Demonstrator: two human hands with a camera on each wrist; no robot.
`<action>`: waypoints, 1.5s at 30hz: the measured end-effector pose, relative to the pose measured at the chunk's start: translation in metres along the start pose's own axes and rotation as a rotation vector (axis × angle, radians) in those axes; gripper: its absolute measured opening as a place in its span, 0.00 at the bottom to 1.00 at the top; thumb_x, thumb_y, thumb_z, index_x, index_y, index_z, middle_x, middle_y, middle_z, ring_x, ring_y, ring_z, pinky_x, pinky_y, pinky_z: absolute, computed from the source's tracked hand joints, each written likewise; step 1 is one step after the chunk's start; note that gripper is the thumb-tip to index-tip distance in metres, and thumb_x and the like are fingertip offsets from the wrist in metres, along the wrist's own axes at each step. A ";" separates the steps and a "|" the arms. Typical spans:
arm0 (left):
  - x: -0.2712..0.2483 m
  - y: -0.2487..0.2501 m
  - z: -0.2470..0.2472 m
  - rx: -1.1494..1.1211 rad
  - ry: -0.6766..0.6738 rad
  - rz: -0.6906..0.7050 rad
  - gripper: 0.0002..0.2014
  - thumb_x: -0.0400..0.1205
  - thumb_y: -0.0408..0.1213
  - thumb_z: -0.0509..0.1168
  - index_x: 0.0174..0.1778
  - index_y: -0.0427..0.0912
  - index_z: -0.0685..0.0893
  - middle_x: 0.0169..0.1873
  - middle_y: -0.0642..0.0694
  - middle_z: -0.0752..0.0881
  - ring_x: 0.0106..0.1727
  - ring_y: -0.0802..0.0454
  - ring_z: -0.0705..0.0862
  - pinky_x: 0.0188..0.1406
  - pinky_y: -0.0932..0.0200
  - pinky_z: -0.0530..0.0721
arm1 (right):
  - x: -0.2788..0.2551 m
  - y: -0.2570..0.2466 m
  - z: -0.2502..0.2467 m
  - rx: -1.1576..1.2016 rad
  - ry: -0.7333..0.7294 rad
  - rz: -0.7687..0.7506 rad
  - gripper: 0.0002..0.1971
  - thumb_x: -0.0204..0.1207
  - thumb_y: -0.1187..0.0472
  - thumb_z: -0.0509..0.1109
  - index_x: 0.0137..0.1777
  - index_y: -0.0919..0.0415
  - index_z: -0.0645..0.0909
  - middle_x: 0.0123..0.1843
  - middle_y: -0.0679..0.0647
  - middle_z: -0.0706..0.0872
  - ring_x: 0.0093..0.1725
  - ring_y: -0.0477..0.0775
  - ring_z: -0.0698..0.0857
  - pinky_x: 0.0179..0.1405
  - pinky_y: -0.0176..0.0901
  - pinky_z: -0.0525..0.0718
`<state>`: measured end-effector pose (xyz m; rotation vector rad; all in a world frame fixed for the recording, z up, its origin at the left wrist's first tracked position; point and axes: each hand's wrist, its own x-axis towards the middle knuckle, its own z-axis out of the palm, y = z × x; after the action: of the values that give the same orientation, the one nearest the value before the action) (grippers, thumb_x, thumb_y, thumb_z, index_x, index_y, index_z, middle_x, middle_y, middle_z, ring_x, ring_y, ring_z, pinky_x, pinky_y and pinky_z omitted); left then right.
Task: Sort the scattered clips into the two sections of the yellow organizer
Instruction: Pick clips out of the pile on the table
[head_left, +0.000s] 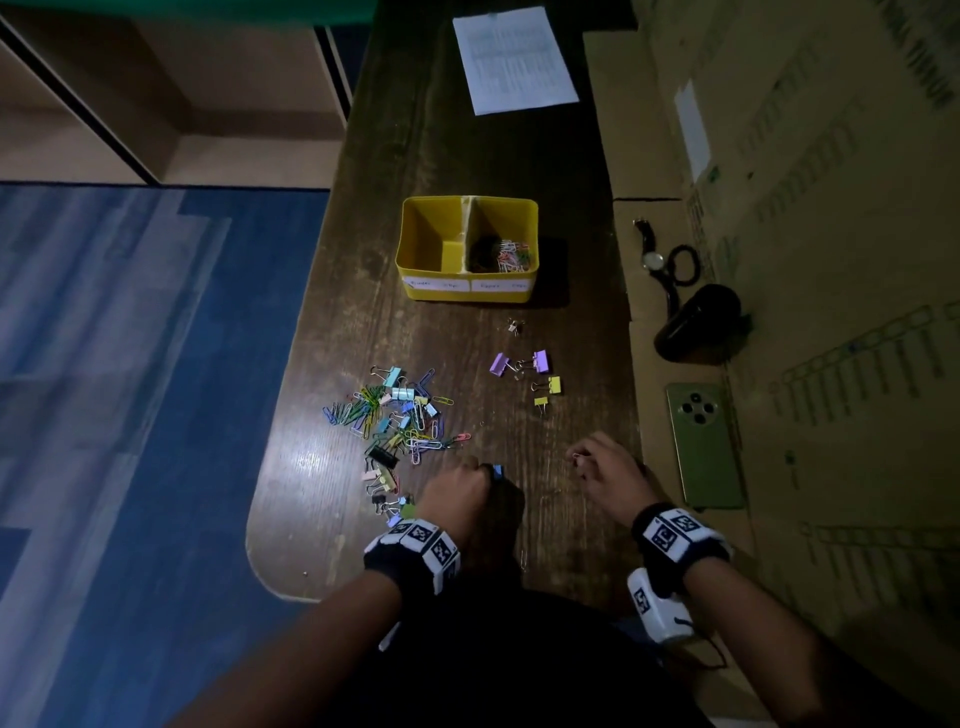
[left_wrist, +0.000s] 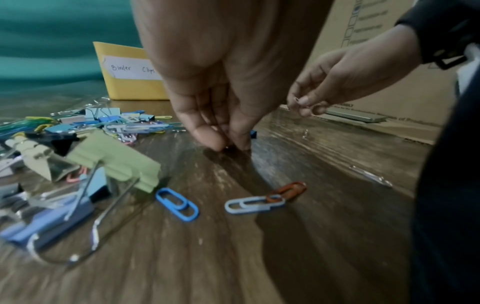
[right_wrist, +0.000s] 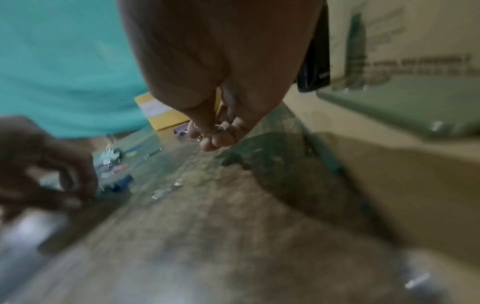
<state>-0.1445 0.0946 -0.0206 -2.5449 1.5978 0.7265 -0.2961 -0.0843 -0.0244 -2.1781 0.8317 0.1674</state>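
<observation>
Where the dark wooden table (head_left: 467, 156) runs away from the person, its near left corner is rounded and its worn grain catches a dull shine. To its left lies blue patterned floor (head_left: 130, 415), with pale cabinet fronts (head_left: 156, 93) at the far left. Along the right edge stand printed cardboard boxes (head_left: 831, 260), and on a flat cardboard ledge there lie a green phone (head_left: 704, 444), a black pouch (head_left: 701, 322) and a wristwatch (head_left: 652, 257). A printed sheet of paper (head_left: 514, 57) rests at the far end.

The yellow organizer (head_left: 415, 244) sits mid-table; its right section holds paper clips, its left section shows only bare yellow floor, and a front label reads "Binder Clips". Near and left of it spreads the mixed pile of clips (head_left: 400, 415); a few purple and yellow binder clips (head_left: 540, 361) lie apart to the right.

The left hand (head_left: 457, 491) is near the pile's near edge, its fingertips (left_wrist: 215, 139) bunched together and pressed down on the table, pinching at something too small to identify, just beside a blue binder clip (head_left: 498, 472). The right hand (head_left: 608, 467) hangs above the table, fingers curled, pinching a small silver paper clip (left_wrist: 297, 100). Three loose paper clips (left_wrist: 179, 203) lie near the left wrist.
</observation>
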 end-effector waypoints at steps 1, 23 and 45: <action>0.002 -0.001 0.000 0.020 -0.007 0.013 0.15 0.83 0.32 0.59 0.65 0.38 0.78 0.61 0.40 0.80 0.62 0.42 0.78 0.59 0.50 0.81 | -0.002 0.002 -0.002 0.022 -0.043 0.000 0.10 0.81 0.69 0.59 0.51 0.58 0.81 0.52 0.49 0.79 0.53 0.51 0.81 0.53 0.44 0.80; 0.089 -0.036 -0.049 -0.380 0.188 -0.148 0.09 0.79 0.27 0.60 0.51 0.30 0.82 0.48 0.32 0.86 0.49 0.36 0.85 0.48 0.48 0.83 | -0.005 -0.010 0.024 -0.265 -0.245 -0.191 0.11 0.79 0.71 0.62 0.56 0.56 0.71 0.53 0.50 0.80 0.50 0.43 0.79 0.43 0.40 0.78; 0.083 -0.010 -0.033 0.007 0.042 -0.137 0.13 0.84 0.31 0.58 0.64 0.31 0.74 0.57 0.36 0.79 0.48 0.38 0.86 0.40 0.46 0.87 | -0.030 -0.026 0.038 -0.455 -0.590 -0.472 0.07 0.79 0.53 0.62 0.53 0.55 0.74 0.51 0.56 0.82 0.49 0.58 0.80 0.45 0.52 0.80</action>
<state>-0.0948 0.0197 -0.0279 -2.6491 1.4165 0.6576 -0.2982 -0.0292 -0.0223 -2.4685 -0.0702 0.7722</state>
